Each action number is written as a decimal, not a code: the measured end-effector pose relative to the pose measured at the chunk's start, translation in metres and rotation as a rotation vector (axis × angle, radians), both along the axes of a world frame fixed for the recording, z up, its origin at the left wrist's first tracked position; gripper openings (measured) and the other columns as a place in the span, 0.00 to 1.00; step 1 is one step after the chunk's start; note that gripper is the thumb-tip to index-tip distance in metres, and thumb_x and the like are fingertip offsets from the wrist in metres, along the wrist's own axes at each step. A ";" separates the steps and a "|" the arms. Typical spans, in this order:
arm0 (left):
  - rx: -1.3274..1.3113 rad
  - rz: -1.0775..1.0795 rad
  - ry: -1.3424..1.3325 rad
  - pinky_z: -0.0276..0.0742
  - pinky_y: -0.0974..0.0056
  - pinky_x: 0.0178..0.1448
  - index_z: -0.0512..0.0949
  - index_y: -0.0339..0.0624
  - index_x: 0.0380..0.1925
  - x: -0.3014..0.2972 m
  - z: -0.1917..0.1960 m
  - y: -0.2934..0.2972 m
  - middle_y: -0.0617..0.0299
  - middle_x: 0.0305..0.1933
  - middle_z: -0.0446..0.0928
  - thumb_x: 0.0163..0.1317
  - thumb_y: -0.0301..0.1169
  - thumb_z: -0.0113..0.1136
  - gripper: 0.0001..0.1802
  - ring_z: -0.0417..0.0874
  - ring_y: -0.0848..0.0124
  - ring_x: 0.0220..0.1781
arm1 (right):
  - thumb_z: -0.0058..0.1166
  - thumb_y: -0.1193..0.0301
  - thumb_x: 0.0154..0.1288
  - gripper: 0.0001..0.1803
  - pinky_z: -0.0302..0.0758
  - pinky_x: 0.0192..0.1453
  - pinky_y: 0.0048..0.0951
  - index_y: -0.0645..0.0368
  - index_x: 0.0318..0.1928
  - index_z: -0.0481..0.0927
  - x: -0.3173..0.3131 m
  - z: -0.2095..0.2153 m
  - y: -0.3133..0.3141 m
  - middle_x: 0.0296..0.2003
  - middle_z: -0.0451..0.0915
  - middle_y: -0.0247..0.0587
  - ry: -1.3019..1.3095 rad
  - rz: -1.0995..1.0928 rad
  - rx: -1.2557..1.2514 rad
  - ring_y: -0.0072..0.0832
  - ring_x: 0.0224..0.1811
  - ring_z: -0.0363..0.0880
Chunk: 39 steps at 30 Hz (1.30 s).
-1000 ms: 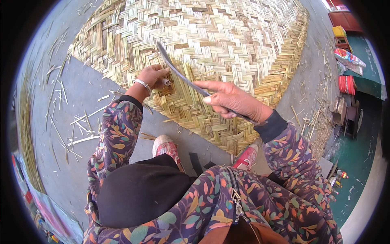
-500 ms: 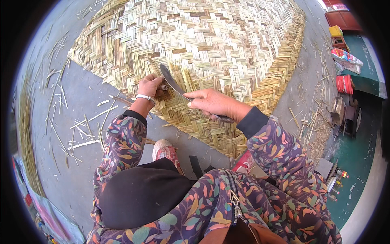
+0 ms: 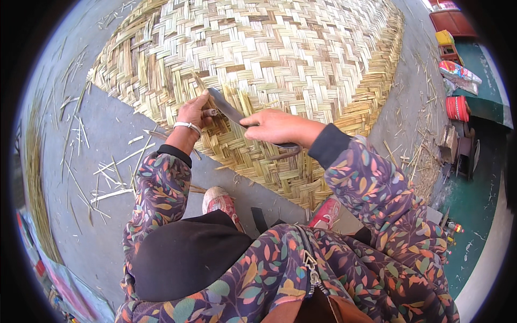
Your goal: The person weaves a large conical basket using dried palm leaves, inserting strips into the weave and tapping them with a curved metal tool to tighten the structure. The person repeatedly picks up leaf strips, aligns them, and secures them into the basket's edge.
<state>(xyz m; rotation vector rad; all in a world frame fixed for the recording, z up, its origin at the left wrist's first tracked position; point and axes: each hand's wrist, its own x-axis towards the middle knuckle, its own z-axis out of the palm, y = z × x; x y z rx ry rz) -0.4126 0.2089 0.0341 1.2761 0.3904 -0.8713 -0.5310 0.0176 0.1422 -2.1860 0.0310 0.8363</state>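
Note:
A large woven reed mat [image 3: 269, 46] lies before me in a herringbone pattern, its near corner pointing toward my feet. My right hand [image 3: 277, 128] is closed around the handle of a curved knife [image 3: 229, 109]. Its dark blade points up and left, the tip close to the fingers of my left hand [image 3: 191, 113]. That left hand, with a white bracelet at the wrist, is closed at the mat's near-left edge on a reed strip [image 3: 198, 82]. Loose reed ends [image 3: 237, 98] stick up from the weave beside the blade.
Cut reed scraps [image 3: 110, 175] litter the grey floor on the left, and more [image 3: 425, 161] lie on the right. A bundle of long reeds [image 3: 36, 177] runs along the far left. At the right are a red container [image 3: 457, 109] and a yellow item [image 3: 445, 38]. My shoes [image 3: 219, 201] are near the mat's edge.
My left hand has shifted slightly left, its fingers less curled. The knife has turned so its broad side shows, and my right hand has moved slightly up.

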 end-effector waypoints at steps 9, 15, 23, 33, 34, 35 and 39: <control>0.111 0.051 0.033 0.61 0.70 0.15 0.80 0.43 0.28 0.002 0.003 -0.013 0.69 0.18 0.69 0.64 0.41 0.62 0.13 0.68 0.77 0.14 | 0.50 0.58 0.61 0.29 0.77 0.47 0.46 0.53 0.62 0.71 -0.033 -0.018 0.040 0.36 0.83 0.53 -0.104 -0.127 -0.248 0.49 0.41 0.82; 0.099 0.079 0.126 0.58 0.71 0.14 0.74 0.47 0.22 0.001 0.012 -0.016 0.71 0.15 0.65 0.62 0.37 0.63 0.13 0.63 0.79 0.12 | 0.51 0.61 0.58 0.20 0.77 0.43 0.47 0.56 0.50 0.75 -0.023 -0.031 0.050 0.32 0.83 0.51 -0.194 -0.153 -0.313 0.47 0.38 0.82; 0.070 0.125 0.283 0.57 0.75 0.11 0.72 0.49 0.19 -0.007 0.027 -0.010 0.72 0.14 0.69 0.60 0.33 0.62 0.12 0.58 0.81 0.08 | 0.51 0.60 0.58 0.29 0.77 0.41 0.47 0.54 0.61 0.72 -0.010 -0.043 0.053 0.31 0.83 0.53 -0.217 -0.138 -0.324 0.47 0.37 0.82; 0.271 0.029 0.119 0.72 0.67 0.13 0.75 0.47 0.21 0.010 0.000 -0.023 0.70 0.15 0.72 0.61 0.38 0.64 0.14 0.67 0.77 0.10 | 0.52 0.60 0.57 0.31 0.77 0.40 0.47 0.51 0.63 0.71 -0.004 -0.047 0.047 0.30 0.83 0.51 -0.247 -0.129 -0.352 0.46 0.35 0.83; 0.283 0.019 0.096 0.73 0.66 0.14 0.76 0.47 0.22 0.010 -0.001 -0.023 0.70 0.15 0.72 0.61 0.39 0.64 0.14 0.68 0.77 0.10 | 0.52 0.60 0.57 0.31 0.78 0.40 0.47 0.51 0.63 0.71 -0.003 -0.048 0.046 0.31 0.83 0.51 -0.256 -0.129 -0.352 0.46 0.36 0.83; 0.287 -0.016 0.080 0.79 0.63 0.19 0.77 0.40 0.29 0.011 -0.001 -0.020 0.62 0.23 0.77 0.61 0.38 0.66 0.13 0.76 0.71 0.17 | 0.52 0.60 0.57 0.31 0.78 0.40 0.47 0.51 0.63 0.71 -0.002 -0.049 0.046 0.31 0.83 0.50 -0.265 -0.131 -0.356 0.46 0.36 0.83; 0.074 -0.123 0.038 0.82 0.65 0.26 0.80 0.35 0.31 0.011 0.004 0.000 0.61 0.24 0.78 0.59 0.41 0.68 0.17 0.80 0.71 0.20 | 0.51 0.60 0.57 0.31 0.78 0.40 0.46 0.49 0.63 0.71 -0.001 -0.050 0.045 0.31 0.83 0.48 -0.223 -0.123 -0.379 0.45 0.36 0.83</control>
